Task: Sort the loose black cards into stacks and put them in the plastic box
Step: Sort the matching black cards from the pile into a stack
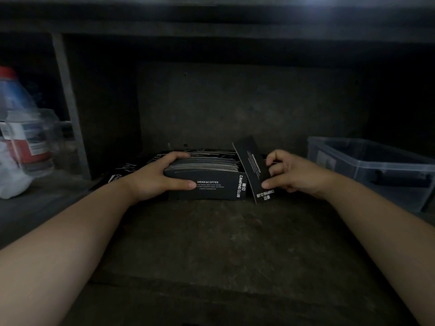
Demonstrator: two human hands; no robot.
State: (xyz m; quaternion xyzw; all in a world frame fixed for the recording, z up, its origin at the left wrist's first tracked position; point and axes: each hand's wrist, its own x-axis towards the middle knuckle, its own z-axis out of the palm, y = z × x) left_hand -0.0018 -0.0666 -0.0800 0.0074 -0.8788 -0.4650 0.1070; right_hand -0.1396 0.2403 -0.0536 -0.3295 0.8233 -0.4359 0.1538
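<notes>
At back-centre of the shelf (223,243): stack of black cards (204,169), long axis left-right, front print facing you.
Left hand (153,178): curled round the stack's left end, thumb on the front face.
Right hand (292,172): pinching a loose card (253,165), tilted on end, crosswise to the stack, just beside its right end.
Plastic box (376,165): right edge, apart from the stack; your right hand is nearer.
Next, likely: turn the card to match the stack.

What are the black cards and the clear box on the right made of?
The cards are probably thin matte cardstock, given the white print, no glare, and pale layered edges in the stack. The box seems to be translucent plastic, smooth and slightly glossy, since its inside shows through the walls.
</notes>
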